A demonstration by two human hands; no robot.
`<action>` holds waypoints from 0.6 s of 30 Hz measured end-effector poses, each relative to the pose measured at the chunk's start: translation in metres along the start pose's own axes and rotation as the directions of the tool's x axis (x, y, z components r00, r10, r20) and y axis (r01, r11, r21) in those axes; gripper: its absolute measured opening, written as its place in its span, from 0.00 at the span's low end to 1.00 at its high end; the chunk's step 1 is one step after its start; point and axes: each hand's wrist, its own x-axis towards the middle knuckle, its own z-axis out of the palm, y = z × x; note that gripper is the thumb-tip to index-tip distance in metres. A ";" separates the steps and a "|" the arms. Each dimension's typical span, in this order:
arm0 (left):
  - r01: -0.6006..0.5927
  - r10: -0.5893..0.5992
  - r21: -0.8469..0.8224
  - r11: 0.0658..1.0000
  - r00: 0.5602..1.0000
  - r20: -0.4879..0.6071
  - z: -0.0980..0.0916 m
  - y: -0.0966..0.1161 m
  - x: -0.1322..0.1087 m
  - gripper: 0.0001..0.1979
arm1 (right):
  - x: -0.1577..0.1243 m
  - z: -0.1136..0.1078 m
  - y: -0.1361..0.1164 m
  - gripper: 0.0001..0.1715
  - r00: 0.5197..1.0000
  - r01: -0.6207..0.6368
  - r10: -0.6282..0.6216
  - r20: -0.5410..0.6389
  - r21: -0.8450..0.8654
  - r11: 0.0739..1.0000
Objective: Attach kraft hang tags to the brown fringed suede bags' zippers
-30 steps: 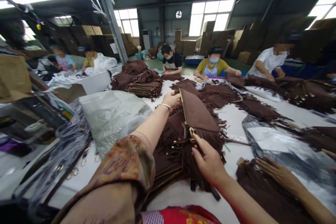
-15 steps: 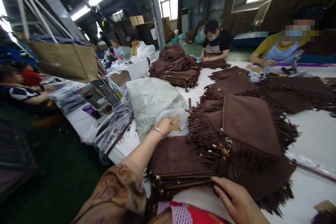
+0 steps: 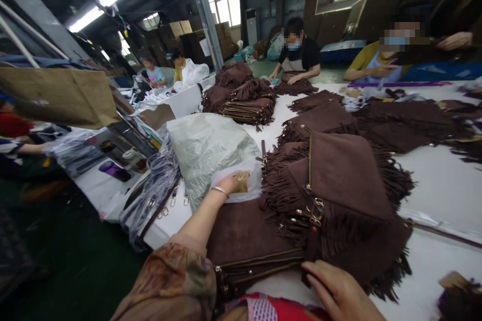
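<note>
My left hand (image 3: 225,186), with a bangle on the wrist, reaches into a small white plastic bag (image 3: 253,174). Its closed fingers are at tan card tags (image 3: 242,181) with pale strings; what they pinch is hidden. At the lower right, my right hand (image 3: 333,281) grips the zipped edge of a brown suede bag (image 3: 244,230), thumb and fingers near its corner. That bag lies on a stack of similar ones with gold zippers. Against it leans another fringed brown bag (image 3: 346,175), with gold clasps at its lower left.
A large pale plastic sack (image 3: 211,140) lies behind the small bag. Plastic-wrapped straps (image 3: 158,185) are at the left edge of the white table (image 3: 444,185). More fringed bags (image 3: 241,95) are piled farther back. Two co-workers (image 3: 297,55) sit across the table.
The view has shifted a little to the right. My left hand stays in the small plastic bag, and my right hand remains at the brown bag's edge. A co-worker at the right has raised a hand.
</note>
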 end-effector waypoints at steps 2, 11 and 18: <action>0.013 -0.011 -0.044 0.999 1.000 0.026 -0.003 -0.001 -0.009 0.14 | 0.005 0.000 -0.006 0.15 0.999 -0.034 0.033 0.026 0.014 0.999; -0.086 0.115 -0.301 0.950 0.990 0.078 -0.030 0.010 -0.040 0.19 | 0.013 -0.013 -0.033 0.17 0.983 -0.091 0.070 0.168 0.118 0.989; -0.164 0.174 -0.358 0.919 0.985 -0.004 -0.062 0.030 -0.057 0.18 | 0.002 -0.015 -0.038 0.17 0.984 -0.088 0.066 0.165 0.134 0.987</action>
